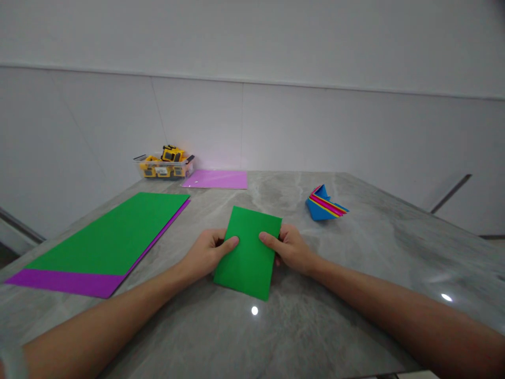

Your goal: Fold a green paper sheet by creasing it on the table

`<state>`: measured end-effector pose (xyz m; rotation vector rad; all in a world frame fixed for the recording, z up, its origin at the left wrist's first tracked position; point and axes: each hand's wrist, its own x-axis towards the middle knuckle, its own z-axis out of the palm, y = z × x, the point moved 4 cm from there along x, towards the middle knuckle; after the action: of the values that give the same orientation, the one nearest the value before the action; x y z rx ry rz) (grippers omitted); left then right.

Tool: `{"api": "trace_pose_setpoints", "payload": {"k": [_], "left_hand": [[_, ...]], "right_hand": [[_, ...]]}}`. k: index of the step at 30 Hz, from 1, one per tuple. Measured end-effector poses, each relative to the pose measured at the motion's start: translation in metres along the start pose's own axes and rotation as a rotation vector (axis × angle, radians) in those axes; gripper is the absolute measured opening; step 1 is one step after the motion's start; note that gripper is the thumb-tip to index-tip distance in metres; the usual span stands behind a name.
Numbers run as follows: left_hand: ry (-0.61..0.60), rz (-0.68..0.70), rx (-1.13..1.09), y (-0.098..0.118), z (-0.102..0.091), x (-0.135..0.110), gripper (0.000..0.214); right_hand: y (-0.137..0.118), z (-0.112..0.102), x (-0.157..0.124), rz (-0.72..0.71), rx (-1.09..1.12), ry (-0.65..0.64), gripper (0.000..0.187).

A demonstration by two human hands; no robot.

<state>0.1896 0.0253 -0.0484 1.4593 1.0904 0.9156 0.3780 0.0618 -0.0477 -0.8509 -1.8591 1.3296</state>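
Note:
A small rectangle of green paper point(248, 263) is held between both hands over the middle of the table, slightly tilted. My left hand point(211, 250) grips its left edge, thumb on the front face and fingers behind. From the opposite side my right hand point(292, 247) pinches the right edge the same way, its thumb pointing inward. The fingers behind the paper are mostly hidden. Beyond my right hand sits a folded paper piece point(323, 205), blue with pink and yellow stripes.
On the left lies a large green sheet point(114, 231) over a purple sheet point(74, 281). A pink sheet point(219, 179) rests near the wall, beside a clear plastic box point(183, 169) of yellow toy vehicles point(172, 153). The grey marbled table point(379, 263) meets a white wall.

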Motion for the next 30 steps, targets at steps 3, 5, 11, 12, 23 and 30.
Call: {"api": "trace_pose_setpoints", "payload": {"k": [3, 5, 11, 12, 23, 30], "left_hand": [[0.041, -0.014, -0.112, -0.003, 0.000, 0.002, 0.048], [0.046, -0.014, -0.112, -0.004, -0.001, 0.002, 0.047], [0.092, 0.007, 0.030, 0.003, -0.004, -0.001, 0.036], [0.106, 0.015, 0.060, 0.005, -0.004, -0.001, 0.035], [0.224, 0.171, 0.356, 0.020, -0.003, -0.006, 0.039], [0.221, 0.049, 0.166, 0.014, -0.003, -0.004, 0.059]], "right_hand": [[0.001, 0.007, -0.003, -0.008, -0.003, -0.059, 0.060], [0.000, 0.006, -0.003, -0.039, -0.009, -0.016, 0.060], [-0.011, -0.002, -0.005, -0.188, -0.052, 0.126, 0.060], [-0.012, -0.002, -0.005, -0.184, -0.045, 0.120, 0.062], [-0.012, -0.003, -0.003, -0.127, 0.023, 0.137, 0.066], [-0.008, -0.002, -0.003, -0.086, -0.038, 0.027, 0.066]]}}
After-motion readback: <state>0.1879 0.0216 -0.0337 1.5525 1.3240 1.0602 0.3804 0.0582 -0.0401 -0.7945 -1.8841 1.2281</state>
